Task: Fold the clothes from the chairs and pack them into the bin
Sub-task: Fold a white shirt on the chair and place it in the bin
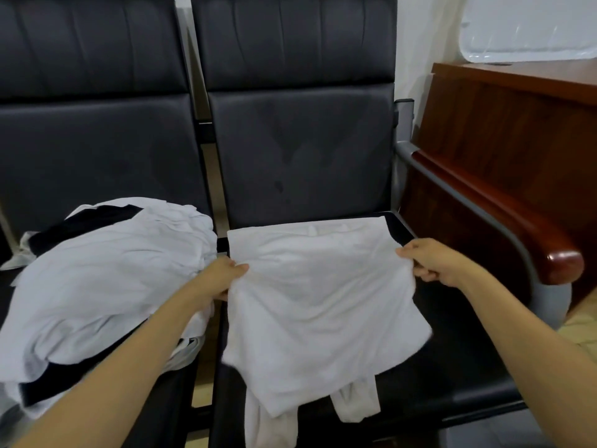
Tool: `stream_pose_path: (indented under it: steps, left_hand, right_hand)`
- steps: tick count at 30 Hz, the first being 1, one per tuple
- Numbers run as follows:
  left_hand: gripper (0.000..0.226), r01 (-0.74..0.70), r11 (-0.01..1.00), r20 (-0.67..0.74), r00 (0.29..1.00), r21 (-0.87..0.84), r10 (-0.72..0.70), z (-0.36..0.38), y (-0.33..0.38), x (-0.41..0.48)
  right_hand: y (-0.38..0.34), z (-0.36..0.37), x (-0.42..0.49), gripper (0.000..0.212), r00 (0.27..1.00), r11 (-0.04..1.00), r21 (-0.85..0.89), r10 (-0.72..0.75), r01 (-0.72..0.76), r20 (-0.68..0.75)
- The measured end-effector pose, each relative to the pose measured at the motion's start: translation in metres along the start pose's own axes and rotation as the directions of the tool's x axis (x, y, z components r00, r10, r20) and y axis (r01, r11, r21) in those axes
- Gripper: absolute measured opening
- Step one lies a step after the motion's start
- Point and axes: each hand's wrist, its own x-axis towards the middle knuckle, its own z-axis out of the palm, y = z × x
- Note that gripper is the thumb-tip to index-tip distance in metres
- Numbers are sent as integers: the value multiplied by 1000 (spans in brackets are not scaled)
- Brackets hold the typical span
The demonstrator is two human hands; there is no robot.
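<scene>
Two hands, one white shirt (323,302). The left hand (226,276) pinches its left edge and the right hand (433,263) pinches its right edge, fingers curled onto the cloth. The shirt is pulled taut and flat across the seat of the right chair (300,150), probably so the next fold lands square. A couple of loose ends hang off the seat's front edge, so it looks only half folded.

Count-wise there are two black padded chairs side by side. The left chair (97,140) carries one rumpled pile of clothes (106,279), white with some black in it, parked close for grabbing the next piece. Can't count the pieces in it.

One wooden desk (517,140) stands just beside the right chair. One clear plastic thing (529,27) sits on top of it, maybe the bin, can't tell.
</scene>
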Motion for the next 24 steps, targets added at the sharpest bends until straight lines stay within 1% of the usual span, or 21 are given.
stream_pose_path:
  steps: [1,2,3,4,5,6,7,8,9,10,11,13,15,16,19,21,23,24]
  left_hand:
    - [19,0,991,24,1000,-135,3,-5,9,1]
    - [16,-10,959,11,1000,-284,13,-9,16,6]
    - [16,-29,902,-20,1000,-432,23,-14,24,11]
    - [17,-62,852,-68,997,-520,31,-17,30,18]
    - [21,-89,831,-114,993,-549,31,-19,33,27]
    - [32,-89,862,-155,988,-499,13,-18,35,32]
    - [49,-69,909,-185,983,-412,-9,-15,33,39]
    - [63,-52,959,-234,972,-277,-15,-9,30,37]
    - [72,-57,992,-291,957,-111,23,-3,23,36]
    - [80,-77,996,-305,949,43,86,5,15,33]
    - [85,-101,979,-297,943,179,152,13,6,31]
    - [77,-94,929,-263,945,358,197,31,-10,19]
    - [68,-70,871,-228,952,487,204,46,-20,7]
    - [65,-52,846,-214,958,530,193,53,-22,-1]
    - [61,-91,723,-139,958,685,252,66,-31,-17]
    - [59,-172,628,-68,938,759,339,72,-39,-22]
    - [53,-302,558,18,889,773,457,78,-45,-28]
    - [46,-361,541,62,868,760,493,81,-47,-31]
  right_hand:
    - [-7,-5,5,19,999,995,90,-29,30,-17]
    - [-17,-7,8,16,996,976,207,-51,64,-69]
    - [-25,-8,12,11,988,930,348,-70,114,-135]
    - [-32,-7,15,4,976,864,473,-88,174,-198]
    - [-35,-5,19,20,966,803,552,-109,226,-236]
    - [-36,-1,20,41,965,790,563,-131,241,-228]
    - [-32,5,22,57,965,824,510,-158,244,-208]
    - [-26,14,22,65,967,874,423,-176,240,-186]
    - [-18,24,23,66,966,915,322,-198,242,-164]
    - [-9,33,25,62,964,949,196,-221,247,-147]
    - [1,41,26,58,963,968,53,-235,244,-134]
    - [17,56,27,49,964,962,-176,-234,210,-126]
    - [26,69,24,41,966,943,-296,-204,152,-155]
    - [29,76,21,42,967,934,-337,-187,120,-172]
    - [36,92,13,60,975,884,-463,-150,58,-165]
    - [41,100,11,64,973,882,-468,-147,49,-175]
    - [43,105,10,60,964,925,-375,-149,57,-222]
    - [44,106,11,56,955,942,-329,-159,71,-251]
